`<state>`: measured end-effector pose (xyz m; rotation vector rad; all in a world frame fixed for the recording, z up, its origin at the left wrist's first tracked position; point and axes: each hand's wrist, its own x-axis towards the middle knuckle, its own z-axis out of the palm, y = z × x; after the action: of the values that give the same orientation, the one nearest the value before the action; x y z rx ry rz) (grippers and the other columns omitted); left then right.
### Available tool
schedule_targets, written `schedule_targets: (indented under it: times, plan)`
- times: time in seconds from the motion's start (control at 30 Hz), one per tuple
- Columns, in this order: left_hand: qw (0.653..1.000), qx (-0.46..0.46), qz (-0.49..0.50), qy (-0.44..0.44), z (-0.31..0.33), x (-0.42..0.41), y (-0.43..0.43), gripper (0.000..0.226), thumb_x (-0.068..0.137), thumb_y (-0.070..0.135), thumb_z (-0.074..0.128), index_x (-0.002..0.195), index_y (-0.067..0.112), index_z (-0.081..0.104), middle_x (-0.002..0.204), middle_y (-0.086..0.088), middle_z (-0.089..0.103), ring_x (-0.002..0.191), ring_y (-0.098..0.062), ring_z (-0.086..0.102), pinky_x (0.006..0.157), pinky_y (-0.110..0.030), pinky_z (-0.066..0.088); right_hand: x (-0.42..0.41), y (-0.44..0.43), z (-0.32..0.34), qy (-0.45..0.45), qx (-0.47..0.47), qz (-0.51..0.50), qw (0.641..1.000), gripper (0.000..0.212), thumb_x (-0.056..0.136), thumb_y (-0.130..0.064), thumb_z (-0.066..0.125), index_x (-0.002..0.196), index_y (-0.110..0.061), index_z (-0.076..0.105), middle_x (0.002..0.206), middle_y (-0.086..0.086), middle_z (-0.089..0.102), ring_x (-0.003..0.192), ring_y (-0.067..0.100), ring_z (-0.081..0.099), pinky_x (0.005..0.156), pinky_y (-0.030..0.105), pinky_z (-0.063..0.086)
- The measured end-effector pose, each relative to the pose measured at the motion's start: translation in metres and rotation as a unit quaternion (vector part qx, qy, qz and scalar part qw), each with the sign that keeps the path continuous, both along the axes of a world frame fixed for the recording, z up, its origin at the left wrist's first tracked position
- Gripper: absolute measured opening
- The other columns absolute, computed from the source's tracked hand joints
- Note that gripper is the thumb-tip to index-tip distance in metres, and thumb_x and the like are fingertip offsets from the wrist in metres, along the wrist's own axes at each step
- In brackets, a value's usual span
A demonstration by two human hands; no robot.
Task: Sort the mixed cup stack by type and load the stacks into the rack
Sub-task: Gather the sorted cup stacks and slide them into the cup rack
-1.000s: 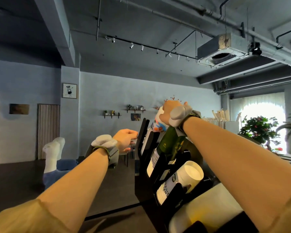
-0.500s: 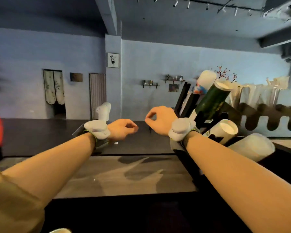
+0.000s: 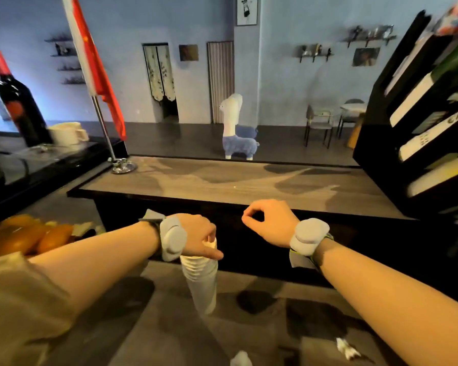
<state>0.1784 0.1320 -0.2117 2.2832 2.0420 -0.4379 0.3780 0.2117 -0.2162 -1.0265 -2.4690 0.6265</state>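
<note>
Left hand (image 3: 198, 239) grips cup stack (image 3: 202, 283) top, lower centre, likely steadying it for sorting; right hand (image 3: 271, 225) fingers curled, empty.

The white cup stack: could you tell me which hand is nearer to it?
Left. The left hand grips the top of the cup stack; the right hand is apart to its right, empty.

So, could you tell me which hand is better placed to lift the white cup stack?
Left, probably. The left hand grips the top of the cup stack standing on the counter, while the right hand hovers empty beside it, thumb and forefinger touching.
</note>
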Motion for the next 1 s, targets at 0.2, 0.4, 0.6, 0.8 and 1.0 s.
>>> schedule_targets:
  times: [0.2,0.4,0.6,0.8,1.0]
  plan:
    - [0.998,-0.043,0.021,-0.049,-0.065,-0.019,-0.023,0.055,0.082,0.056,0.06,0.123,0.02,0.054,0.116,0.0,0.065,0.109,-0.021,0.062,0.091,-0.031,0.049,-0.003,-0.025,-0.061,0.03,-0.076,-0.016,0.997,0.014,0.092,-0.027,0.061,0.091,-0.019,0.072,0.088,-0.01,0.071,0.062,-0.006,0.059,0.059,0.005,0.04]
    - [0.998,0.039,0.042,-0.037,-0.093,-0.033,-0.016,0.055,0.092,0.038,0.054,0.142,0.021,0.041,0.138,-0.003,0.055,0.125,-0.024,0.053,0.101,-0.03,0.042,0.01,-0.027,-0.109,-0.005,-0.149,-0.036,0.988,0.013,0.088,-0.027,0.065,0.097,-0.019,0.071,0.098,-0.005,0.071,0.091,0.01,0.066,0.086,0.028,0.054]
    - [0.975,0.081,0.015,-0.207,-0.082,-0.041,-0.007,0.025,0.084,0.038,0.068,0.098,0.018,0.062,0.089,0.006,0.064,0.079,-0.01,0.062,0.069,-0.02,0.045,0.031,-0.022,-0.128,-0.097,-0.19,-0.029,0.977,0.068,0.073,-0.038,0.081,0.131,-0.02,0.051,0.131,-0.002,0.056,0.118,0.018,0.057,0.094,0.03,0.05]
    - [0.933,0.072,-0.009,-0.353,-0.058,-0.019,0.009,0.026,0.077,0.035,0.077,0.097,0.033,0.06,0.092,0.015,0.068,0.086,0.003,0.065,0.074,-0.015,0.052,0.052,-0.019,-0.134,-0.119,-0.228,-0.027,0.966,0.103,0.065,-0.045,0.086,0.147,-0.017,0.03,0.145,0.0,0.044,0.13,0.021,0.046,0.097,0.025,0.042]
    - [0.896,0.059,0.009,-0.441,-0.045,-0.006,0.029,0.036,0.065,0.031,0.085,0.095,0.028,0.066,0.087,0.01,0.074,0.087,-0.002,0.069,0.075,-0.018,0.053,0.083,-0.013,-0.129,-0.087,-0.21,-0.079,0.971,0.084,0.064,-0.046,0.085,0.132,-0.017,0.046,0.123,-0.003,0.055,0.11,0.014,0.054,0.087,0.025,0.046]
